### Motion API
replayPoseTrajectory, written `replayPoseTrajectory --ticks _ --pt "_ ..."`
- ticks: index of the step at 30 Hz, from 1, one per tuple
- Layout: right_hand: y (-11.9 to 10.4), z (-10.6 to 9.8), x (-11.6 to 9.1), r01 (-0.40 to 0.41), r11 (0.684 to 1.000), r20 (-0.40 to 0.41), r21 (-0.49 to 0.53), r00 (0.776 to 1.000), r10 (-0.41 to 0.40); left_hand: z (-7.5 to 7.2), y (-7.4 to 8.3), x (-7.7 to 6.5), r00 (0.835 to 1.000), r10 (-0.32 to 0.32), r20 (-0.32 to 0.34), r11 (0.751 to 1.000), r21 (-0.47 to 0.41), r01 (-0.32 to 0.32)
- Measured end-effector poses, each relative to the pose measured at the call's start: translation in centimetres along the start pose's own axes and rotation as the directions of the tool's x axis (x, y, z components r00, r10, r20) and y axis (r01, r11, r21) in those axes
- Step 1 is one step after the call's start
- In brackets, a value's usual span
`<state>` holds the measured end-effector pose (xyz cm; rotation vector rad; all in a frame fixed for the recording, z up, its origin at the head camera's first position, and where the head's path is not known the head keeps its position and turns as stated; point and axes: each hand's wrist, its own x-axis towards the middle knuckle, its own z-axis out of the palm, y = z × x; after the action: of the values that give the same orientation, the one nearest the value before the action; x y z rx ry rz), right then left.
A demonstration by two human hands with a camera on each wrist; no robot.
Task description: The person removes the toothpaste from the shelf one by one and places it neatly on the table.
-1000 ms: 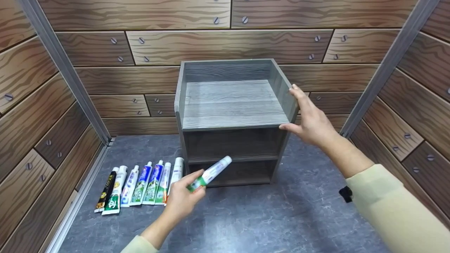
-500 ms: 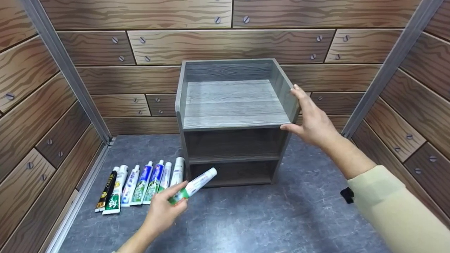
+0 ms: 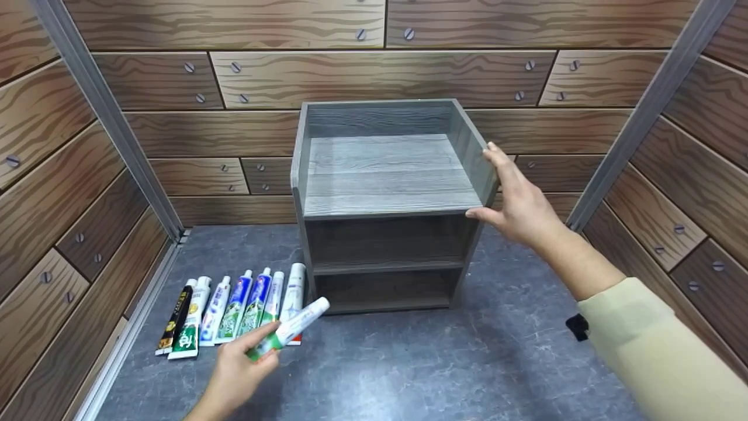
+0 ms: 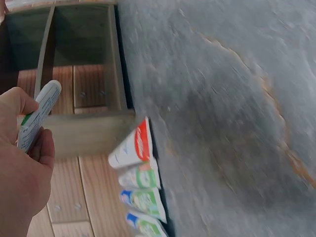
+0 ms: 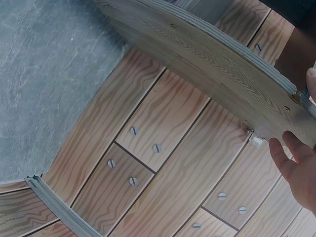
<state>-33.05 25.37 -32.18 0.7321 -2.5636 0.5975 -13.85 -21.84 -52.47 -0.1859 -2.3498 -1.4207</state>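
In the head view my left hand pinches a white and green toothpaste tube between thumb and fingers, its white cap end pointing up and right. It is in front of a row of toothpaste tubes lying side by side on the floor. The left wrist view shows the held tube with its lower part covered by the fingers. A grey wooden shelf unit stands in the middle. My right hand rests on its right side panel, thumb at the top board's front edge, fingers straight along the outside.
Wood-patterned walls close in the back and both sides, with metal strips at the corners. The grey marbled floor spreads before the shelf. A small black object shows beside the right sleeve.
My left hand has moved left and toward me with the tube, from before the shelf to in front of the tube row. The right hand stays on the shelf.
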Motion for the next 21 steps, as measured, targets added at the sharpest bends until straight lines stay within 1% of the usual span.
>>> replayPoseTrajectory --ticks 2,4,5,9,10,11,12,15,18,21 --pt "0.0 0.0 0.0 -0.001 1.0 0.003 -0.003 1.0 0.001 -0.6 -0.5 -0.3 1.0 -0.018 -0.007 1.0 0.006 0.018" --pt "0.0 0.0 0.0 -0.001 1.0 0.003 -0.004 1.0 0.001 -1.2 -1.0 -0.5 1.0 -0.007 -0.027 0.999 0.037 0.008" --pt "0.0 0.0 0.0 -0.002 1.0 0.005 -0.003 1.0 0.002 -1.5 -1.3 -0.6 0.999 -0.013 -0.034 0.999 0.046 0.015" --pt "-0.1 -0.2 -0.1 -0.014 1.0 0.013 0.002 1.0 0.014 -3.0 -2.2 -0.6 0.996 -0.065 -0.062 0.994 0.081 0.07" --pt "-0.1 -0.2 -0.1 -0.017 1.0 0.016 0.003 1.0 0.017 -3.4 -2.4 -0.6 0.994 -0.086 -0.067 0.993 0.08 0.091" --pt "-0.1 -0.2 -0.1 -0.021 1.0 0.017 0.004 1.0 0.021 -3.8 -2.6 -0.5 0.991 -0.111 -0.075 0.99 0.084 0.117" --pt "-0.1 -0.3 -0.1 -0.022 1.0 0.018 0.005 1.0 0.022 -4.2 -2.9 -0.4 0.989 -0.12 -0.091 0.987 0.097 0.129" --pt "-0.1 -0.3 -0.1 -0.021 1.0 0.015 0.004 1.0 0.021 -5.4 -3.9 0.2 0.98 -0.124 -0.155 0.98 0.138 0.146" --pt "-0.1 -0.2 0.0 -0.017 1.0 0.013 0.003 1.0 0.017 -6.9 -4.8 0.9 0.966 -0.144 -0.216 0.967 0.176 0.184" --pt "-0.2 -0.1 0.0 -0.012 1.0 0.009 0.005 1.0 0.012 -8.5 -5.6 1.7 0.945 -0.209 -0.25 0.948 0.184 0.258"
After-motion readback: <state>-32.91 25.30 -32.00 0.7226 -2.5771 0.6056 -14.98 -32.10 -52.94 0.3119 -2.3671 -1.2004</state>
